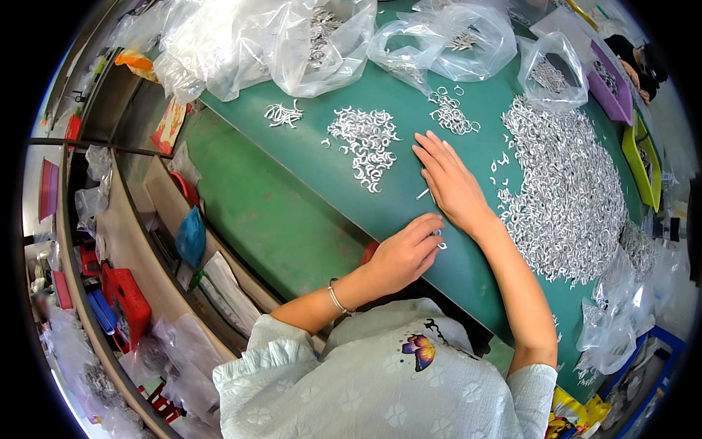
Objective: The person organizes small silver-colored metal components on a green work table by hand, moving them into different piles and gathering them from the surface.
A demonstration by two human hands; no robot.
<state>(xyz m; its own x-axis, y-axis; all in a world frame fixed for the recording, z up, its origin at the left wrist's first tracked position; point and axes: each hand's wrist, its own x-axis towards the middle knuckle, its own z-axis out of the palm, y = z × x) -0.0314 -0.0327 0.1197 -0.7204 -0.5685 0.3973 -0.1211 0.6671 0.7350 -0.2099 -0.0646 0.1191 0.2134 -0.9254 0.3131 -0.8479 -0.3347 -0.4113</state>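
My left hand (408,252) is closed at the table's near edge, with small silver metal pieces (441,243) showing at its fingertips; their exact shape is partly hidden. Flat on the green table, my right hand (452,184) has its fingers stretched out and nothing visible in them; its underside is hidden. A short silver pin (423,194) lies beside its fingers. Left of that hand is a heap of small curved silver pieces (364,132). Beyond its fingertips are silver ring-like pieces (453,117). A large pile of small curved silver pieces (563,190) spreads to the right.
Clear plastic bags (329,51) with metal parts line the far side. A small heap of slim curved pieces (283,114) lies near the left table edge. A purple bin (610,84) and a yellow-green bin (642,164) stand at right. Shelves with a red case (126,304) are at left.
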